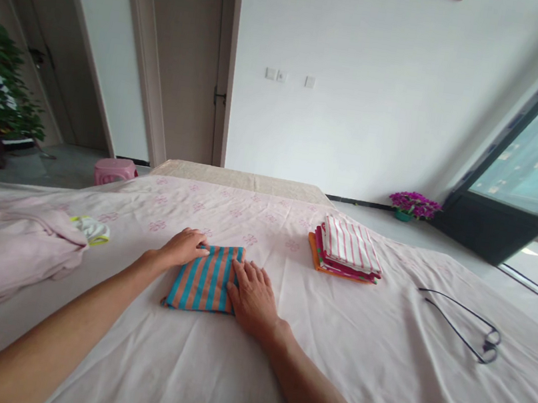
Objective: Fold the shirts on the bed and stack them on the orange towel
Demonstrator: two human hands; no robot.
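L hand (184, 247): fingers bunched, bent onto far-left corner of striped cloth (203, 283); can't tell if pinching or just pressing. R hand (253, 297): fingers flat, slightly spread along its right edge, so the folded cloth lies btwn both hands on the sheet (326, 358). Prob best to keep R palm as anchor, press evenly, edges squared, w/o dragging sheet; folded stack (349, 248) sits well right of R fingers.
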